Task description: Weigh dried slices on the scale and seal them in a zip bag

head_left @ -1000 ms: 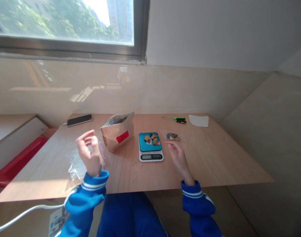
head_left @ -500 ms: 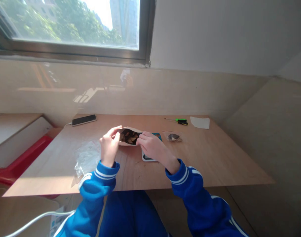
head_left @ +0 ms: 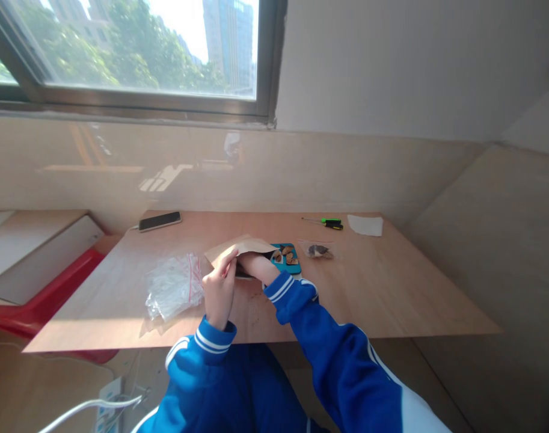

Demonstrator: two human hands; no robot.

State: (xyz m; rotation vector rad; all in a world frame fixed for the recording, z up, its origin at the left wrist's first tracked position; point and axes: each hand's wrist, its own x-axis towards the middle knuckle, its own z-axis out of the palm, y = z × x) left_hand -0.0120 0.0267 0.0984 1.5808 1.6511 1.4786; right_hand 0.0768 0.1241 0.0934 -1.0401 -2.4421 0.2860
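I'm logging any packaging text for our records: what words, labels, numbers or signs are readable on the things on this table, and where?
None can be read.
Brown paper pouch held by the left hand, right hand inside it: no print shows.
Blue-topped kitchen scale: display hidden.
Black phone: screen dark.
Clear zip bags with red strips: no legible print.

The right hand disappears wrist-deep inside the kraft pouch, its fingers and the pouch's contents hidden, while the pouch covers the near part of the blue scale.
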